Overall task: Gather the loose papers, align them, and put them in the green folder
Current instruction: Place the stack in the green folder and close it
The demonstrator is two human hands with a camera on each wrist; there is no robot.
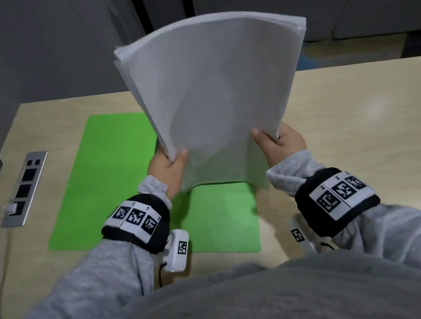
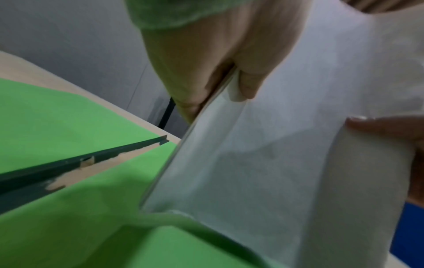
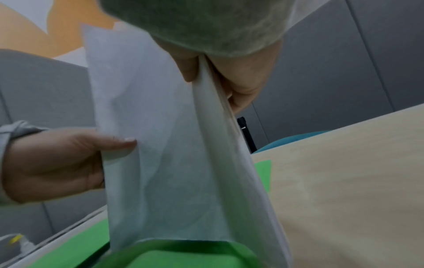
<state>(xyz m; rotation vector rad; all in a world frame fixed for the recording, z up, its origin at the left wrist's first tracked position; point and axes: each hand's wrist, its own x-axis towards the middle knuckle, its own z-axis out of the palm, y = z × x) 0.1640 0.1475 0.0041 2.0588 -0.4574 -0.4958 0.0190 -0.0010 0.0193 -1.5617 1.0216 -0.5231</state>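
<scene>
A stack of white papers [image 1: 212, 93] stands upright, its bottom edge resting on the open green folder [image 1: 111, 170], which lies flat on the wooden table. My left hand [image 1: 171, 169] grips the stack's left edge, thumb in front and fingers behind. On the opposite edge my right hand [image 1: 278, 143] pinches it the same way. The top of the stack curves away from me and its sheets are slightly fanned. In the left wrist view the papers [image 2: 275, 145] bow above the folder [image 2: 69, 127]. The right wrist view shows the papers [image 3: 172, 145] meeting the folder [image 3: 188, 259].
A metal socket panel [image 1: 25, 188] with a white cable plugged in sits in the table [image 1: 358, 129] at the left. Grey partition walls stand behind the table. Bare wood lies to the right of the folder.
</scene>
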